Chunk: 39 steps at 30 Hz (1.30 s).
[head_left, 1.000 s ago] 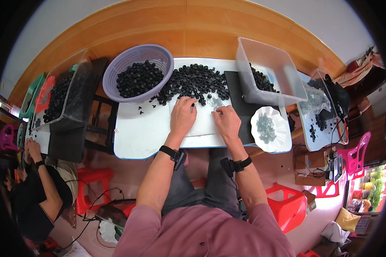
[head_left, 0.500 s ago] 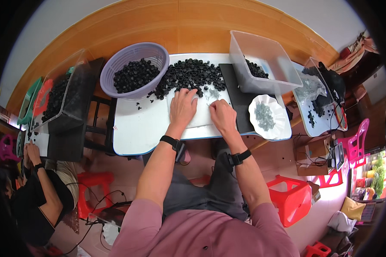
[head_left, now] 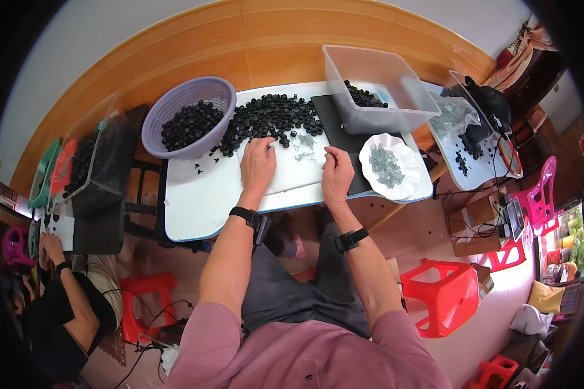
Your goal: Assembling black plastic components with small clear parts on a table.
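My left hand (head_left: 258, 170) is closed at the near edge of a pile of small black plastic parts (head_left: 276, 117), its fingers curled together. What it holds, if anything, is hidden. To its right, my right hand (head_left: 337, 175) is also closed, thumb and fingers pinched together; nothing I can name shows in them. Between the hands lie small clear pieces (head_left: 304, 144), scattered on a white board (head_left: 289, 178). More clear pieces fill the middle of a white scalloped dish (head_left: 403, 187) beyond my right hand.
A purple basket (head_left: 152, 123) of black parts stands left of the pile. Right of it, a clear plastic bin (head_left: 396, 117) holds more, next to a black board (head_left: 334, 126). A co-worker (head_left: 71, 305) sits at the left. Red stools (head_left: 441, 295) stand on the floor.
My left hand has drawn its spread fingers in and closed at the pile's edge. My right hand has turned, its pinched fingertips now pointing up and left. The whole view has shifted slightly.
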### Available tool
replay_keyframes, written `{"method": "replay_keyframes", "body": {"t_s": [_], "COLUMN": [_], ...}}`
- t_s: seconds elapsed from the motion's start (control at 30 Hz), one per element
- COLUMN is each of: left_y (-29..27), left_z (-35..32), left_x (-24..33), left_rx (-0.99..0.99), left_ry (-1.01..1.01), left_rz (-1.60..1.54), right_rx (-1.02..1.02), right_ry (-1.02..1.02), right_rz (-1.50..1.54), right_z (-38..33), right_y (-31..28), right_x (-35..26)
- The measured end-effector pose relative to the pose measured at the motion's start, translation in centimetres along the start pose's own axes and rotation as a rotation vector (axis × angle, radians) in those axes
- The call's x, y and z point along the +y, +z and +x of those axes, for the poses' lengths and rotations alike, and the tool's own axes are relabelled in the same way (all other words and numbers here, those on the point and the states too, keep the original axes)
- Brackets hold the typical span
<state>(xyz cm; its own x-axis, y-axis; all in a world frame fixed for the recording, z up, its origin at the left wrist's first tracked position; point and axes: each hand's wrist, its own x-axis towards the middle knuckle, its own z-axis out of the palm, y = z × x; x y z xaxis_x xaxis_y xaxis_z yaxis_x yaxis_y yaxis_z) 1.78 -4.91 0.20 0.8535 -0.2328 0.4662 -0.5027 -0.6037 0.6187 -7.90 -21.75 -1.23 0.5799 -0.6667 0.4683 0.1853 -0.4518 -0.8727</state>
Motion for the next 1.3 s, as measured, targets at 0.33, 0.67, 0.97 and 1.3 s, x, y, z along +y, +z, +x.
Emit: {"method": "replay_keyframes", "body": {"t_s": [0.33,0.67,0.97,1.3], "left_y": [0.4,0.1,0.6,0.0], "left_z": [0.0,-0.7,0.0,-0.4], "left_x": [-0.4,-0.7,-1.0,-3.4], "left_rx": [0.038,0.046,0.069,0.099], "left_ry": [-0.038,0.021,0.029,0.036], "left_rz": [-0.036,-0.003,-0.091,-0.067], "right_rx": [-0.424,-0.384,-0.199,-0.187], "right_ry": [-0.124,-0.073,-0.19,-0.288], "right_rz": [-0.45,-0.322,-0.069,-0.093], "right_z": [1.7,1.2,1.6,1.5], "right_y": [-1.6,-0.9,-0.7,-0.2], "right_x": [0.1,0.2,1.4,0.9]}}
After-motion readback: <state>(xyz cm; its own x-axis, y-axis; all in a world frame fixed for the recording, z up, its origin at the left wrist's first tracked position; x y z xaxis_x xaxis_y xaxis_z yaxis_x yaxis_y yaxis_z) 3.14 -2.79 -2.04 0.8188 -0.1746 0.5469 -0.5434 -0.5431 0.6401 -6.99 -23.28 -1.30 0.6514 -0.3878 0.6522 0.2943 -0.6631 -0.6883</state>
